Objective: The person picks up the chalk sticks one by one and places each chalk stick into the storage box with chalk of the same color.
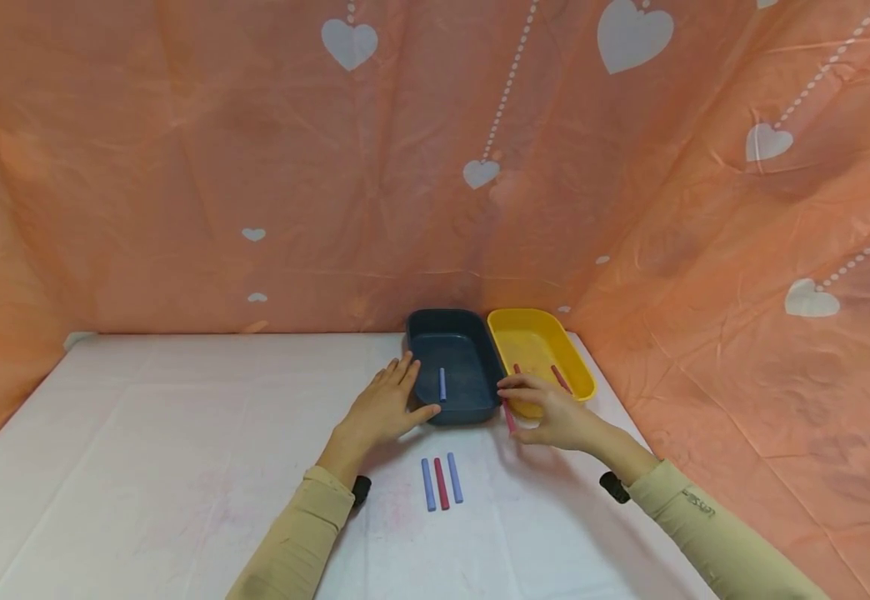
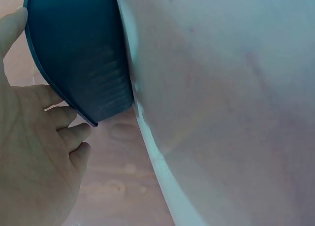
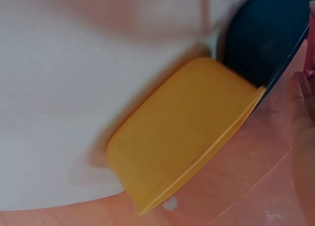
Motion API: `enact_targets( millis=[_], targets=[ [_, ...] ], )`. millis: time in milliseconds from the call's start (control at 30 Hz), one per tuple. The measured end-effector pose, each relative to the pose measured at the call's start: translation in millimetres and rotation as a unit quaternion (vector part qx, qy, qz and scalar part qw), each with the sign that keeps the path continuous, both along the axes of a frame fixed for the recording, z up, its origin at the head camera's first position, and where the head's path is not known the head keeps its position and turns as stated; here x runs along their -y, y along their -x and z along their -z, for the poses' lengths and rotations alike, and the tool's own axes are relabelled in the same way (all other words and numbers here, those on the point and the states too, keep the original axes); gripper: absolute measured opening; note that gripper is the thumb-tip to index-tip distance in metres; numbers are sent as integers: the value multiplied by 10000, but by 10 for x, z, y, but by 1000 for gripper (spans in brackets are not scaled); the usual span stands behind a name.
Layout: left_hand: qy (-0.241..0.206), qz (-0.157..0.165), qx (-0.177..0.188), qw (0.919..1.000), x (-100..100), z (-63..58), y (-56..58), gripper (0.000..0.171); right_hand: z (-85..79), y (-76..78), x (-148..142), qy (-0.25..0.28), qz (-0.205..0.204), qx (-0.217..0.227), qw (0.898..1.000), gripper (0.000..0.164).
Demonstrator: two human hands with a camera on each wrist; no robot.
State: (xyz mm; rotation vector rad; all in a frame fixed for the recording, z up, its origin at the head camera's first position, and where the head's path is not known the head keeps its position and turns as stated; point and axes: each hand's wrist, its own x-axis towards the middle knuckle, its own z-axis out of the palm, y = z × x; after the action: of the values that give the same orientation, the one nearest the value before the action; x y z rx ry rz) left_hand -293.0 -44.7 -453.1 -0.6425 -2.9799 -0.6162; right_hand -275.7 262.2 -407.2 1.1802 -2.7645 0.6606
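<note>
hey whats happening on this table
A person's left hand rests against the dark blue tray, which holds one blue stick. The right hand pinches a red stick by the yellow tray. Three more sticks, two blue and one red, lie on the white table.

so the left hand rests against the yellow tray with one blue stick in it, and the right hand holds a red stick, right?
Not quite. The left hand rests against the dark blue tray, not the yellow one; the head view shows the single blue stick lying in that blue tray. The yellow tray sits to its right. The rest stands: the right hand does hold a red stick.
</note>
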Motion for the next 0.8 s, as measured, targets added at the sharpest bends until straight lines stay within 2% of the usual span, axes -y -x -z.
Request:
enact_targets(
  millis=[233,367,600,800],
  targets=[
    [25,-15,-44,10000,3,12,5,95,44,247,-119,317,-212,-369,9986,58],
    [-6,-33,-27,10000,3,-1,-3,95,44,365,-174,444,-318,-413,9977,56],
    [11,-36,-44,10000,8,-4,-2,95,-32,497,-226,368,15,-381,9986,55],
    [7,-56,63,10000,10,-6,-1,95,-80,600,-314,142,465,-349,9982,56]
  ],
)
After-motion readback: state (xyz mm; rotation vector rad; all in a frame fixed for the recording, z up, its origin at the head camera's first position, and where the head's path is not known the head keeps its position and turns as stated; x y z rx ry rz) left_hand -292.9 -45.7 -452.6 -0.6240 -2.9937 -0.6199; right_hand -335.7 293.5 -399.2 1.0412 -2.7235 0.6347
